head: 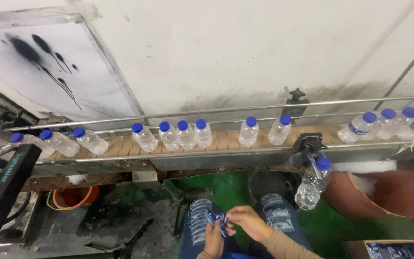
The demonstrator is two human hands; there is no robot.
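Both hands work low in the frame, above the person's lap. The left hand (212,240) and right hand (247,221) pinch a small blue label (218,220) between them, each grip clamped on one end of it. The label sits between the knees, well below the conveyor (226,140).

On the conveyor, clear bottles (186,134) with blue caps stand in a loose row: a cluster at the far left, four close together at centre, two just right of them, and a packed group at the far right. One bottle (312,183) hangs tilted from a black bracket (307,144) at the near rail. An orange bucket (75,195) stands on the floor at left.
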